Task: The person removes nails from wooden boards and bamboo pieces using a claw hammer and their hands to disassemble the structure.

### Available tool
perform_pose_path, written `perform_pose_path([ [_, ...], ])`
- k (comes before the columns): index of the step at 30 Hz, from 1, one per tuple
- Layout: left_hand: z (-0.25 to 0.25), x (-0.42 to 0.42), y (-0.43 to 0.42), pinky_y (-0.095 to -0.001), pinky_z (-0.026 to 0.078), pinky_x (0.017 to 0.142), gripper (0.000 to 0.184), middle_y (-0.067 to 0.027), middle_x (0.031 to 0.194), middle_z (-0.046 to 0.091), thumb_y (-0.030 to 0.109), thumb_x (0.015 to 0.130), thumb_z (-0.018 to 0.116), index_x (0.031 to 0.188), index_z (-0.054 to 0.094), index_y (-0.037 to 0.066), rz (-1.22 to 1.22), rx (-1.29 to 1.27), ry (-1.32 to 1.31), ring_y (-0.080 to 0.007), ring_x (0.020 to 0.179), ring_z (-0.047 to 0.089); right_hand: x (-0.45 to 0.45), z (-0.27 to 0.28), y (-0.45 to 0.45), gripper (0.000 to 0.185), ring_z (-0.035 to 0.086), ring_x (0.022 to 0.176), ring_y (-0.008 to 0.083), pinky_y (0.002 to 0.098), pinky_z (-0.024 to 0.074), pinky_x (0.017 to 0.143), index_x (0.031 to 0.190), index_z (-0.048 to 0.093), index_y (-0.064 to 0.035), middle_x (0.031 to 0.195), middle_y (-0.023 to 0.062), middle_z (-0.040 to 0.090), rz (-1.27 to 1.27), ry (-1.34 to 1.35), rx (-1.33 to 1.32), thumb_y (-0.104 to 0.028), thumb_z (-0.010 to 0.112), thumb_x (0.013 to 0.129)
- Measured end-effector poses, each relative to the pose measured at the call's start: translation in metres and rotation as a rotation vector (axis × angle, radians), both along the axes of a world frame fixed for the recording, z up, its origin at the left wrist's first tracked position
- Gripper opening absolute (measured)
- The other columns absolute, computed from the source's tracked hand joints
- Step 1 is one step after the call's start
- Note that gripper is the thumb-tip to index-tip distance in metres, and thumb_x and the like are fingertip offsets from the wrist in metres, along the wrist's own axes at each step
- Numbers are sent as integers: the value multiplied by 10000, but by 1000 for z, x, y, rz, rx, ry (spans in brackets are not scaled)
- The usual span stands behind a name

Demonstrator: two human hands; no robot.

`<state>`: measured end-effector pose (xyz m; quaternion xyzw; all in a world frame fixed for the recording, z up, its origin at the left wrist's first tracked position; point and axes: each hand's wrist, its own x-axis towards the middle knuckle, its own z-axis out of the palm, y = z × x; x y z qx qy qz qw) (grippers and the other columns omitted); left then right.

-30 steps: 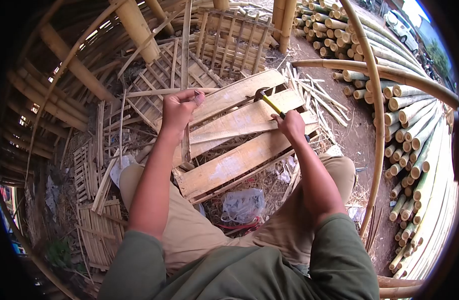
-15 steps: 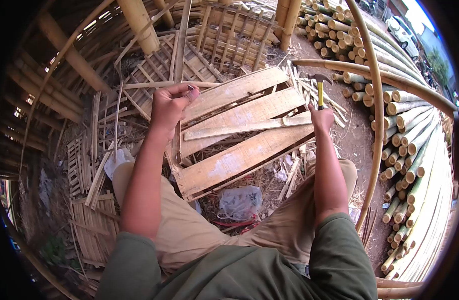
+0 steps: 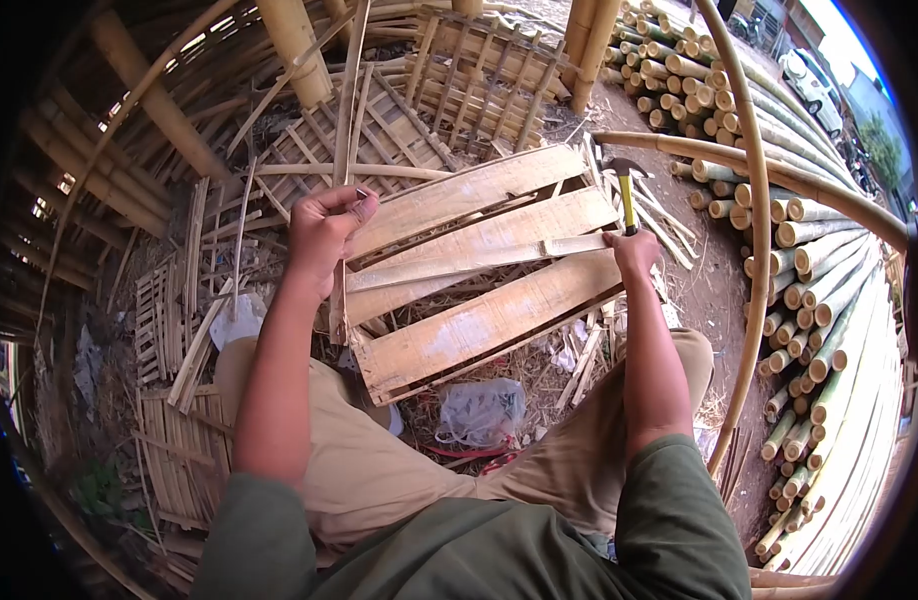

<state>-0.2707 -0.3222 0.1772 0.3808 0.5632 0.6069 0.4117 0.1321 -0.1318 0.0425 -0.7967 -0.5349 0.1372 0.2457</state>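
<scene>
My left hand (image 3: 324,235) is closed, pinching a small dark nail (image 3: 362,194) above the left end of a wooden slatted frame (image 3: 489,305). My right hand (image 3: 634,252) is wrapped round the yellow-and-black handle of a claw hammer (image 3: 627,195), its head pointing away from me. A pale bamboo strip (image 3: 469,262) lies slantwise over the frame's boards. Its right end meets the fingers of my right hand; its left end lies near my left wrist. An upright wooden strip (image 3: 347,130) stands at the frame's left side, partly behind my left hand.
Stacked bamboo poles (image 3: 809,260) fill the right side. A curved bamboo pole (image 3: 754,200) stands between them and me. Slatted panels (image 3: 484,85) lie beyond the frame, with more at left. A clear plastic bag (image 3: 481,412) and wood scraps lie between my legs.
The bamboo strip has slid left along the frame, its right end now at my right fingers. My left hand has shifted slightly left and down; the hammer stays in my right hand.
</scene>
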Motion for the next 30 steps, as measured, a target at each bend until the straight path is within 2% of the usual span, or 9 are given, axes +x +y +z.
perform_pose_path([
  [3, 0, -6, -7, -187, 237, 415, 71, 97, 637, 508, 107, 854, 763, 883, 736, 49, 12, -9, -7, 10, 502, 347, -13, -7, 5, 405, 638, 635, 261, 408, 500, 655, 686, 647, 41, 714, 169, 688, 43, 213, 108, -263, 912, 655],
  [7, -1, -9, -11, -188, 245, 417, 78, 98, 626, 502, 112, 853, 764, 886, 736, 47, 32, -28, -8, 8, 494, 344, -31, -20, 17, 336, 570, 591, 165, 353, 473, 599, 690, 624, 22, 682, 93, 665, 84, 449, 148, -155, 908, 655],
  [11, -7, -13, -11, -189, 254, 420, 76, 90, 642, 515, 105, 854, 761, 894, 737, 44, 12, -43, 4, 7, 505, 357, -57, -19, 23, 326, 571, 600, 159, 350, 471, 596, 692, 612, 13, 681, 80, 664, 110, 507, 157, -130, 902, 656],
  [14, -8, -7, -9, -183, 228, 416, 63, 96, 642, 505, 118, 874, 747, 902, 726, 65, 26, -71, 15, 15, 497, 333, -69, -18, 25, 329, 613, 612, 207, 359, 501, 635, 683, 601, 7, 678, 111, 657, 91, 401, 72, -148, 891, 670],
  [20, -18, -3, -2, -183, 245, 413, 69, 82, 651, 532, 110, 868, 751, 896, 726, 52, 7, -63, 22, 13, 504, 358, -82, -16, 18, 454, 648, 616, 353, 421, 514, 648, 741, 699, 42, 701, 183, 688, 98, -46, 188, -385, 852, 730],
  [22, -19, 3, 1, -185, 252, 414, 79, 77, 655, 536, 109, 864, 754, 900, 725, 44, -12, -71, -8, 8, 503, 362, -91, 1, 6, 503, 614, 542, 309, 416, 500, 601, 693, 664, 46, 626, 149, 650, 263, 195, 112, -417, 857, 725],
  [24, -17, 13, 5, -188, 258, 417, 88, 76, 655, 528, 107, 863, 755, 910, 725, 38, 18, -80, 0, 3, 505, 362, -105, 6, -13, 482, 548, 516, 150, 317, 464, 536, 658, 619, -19, 576, 47, 588, 368, 523, -24, -420, 878, 721],
  [26, -18, 19, 11, -191, 266, 419, 89, 77, 655, 519, 103, 863, 754, 915, 726, 35, 5, -68, -38, -1, 510, 365, -127, 19, -48, 443, 634, 632, 153, 279, 529, 589, 744, 623, -3, 741, 76, 651, 488, 922, -208, -359, 886, 743],
  [30, -20, 41, 23, -194, 262, 421, 91, 89, 651, 499, 104, 864, 754, 915, 732, 32, 16, -53, -9, -2, 513, 353, -150, 32, -109, 441, 719, 836, 226, 319, 615, 730, 991, 641, 108, 904, 164, 700, 667, 1306, -502, -256, 826, 824],
])
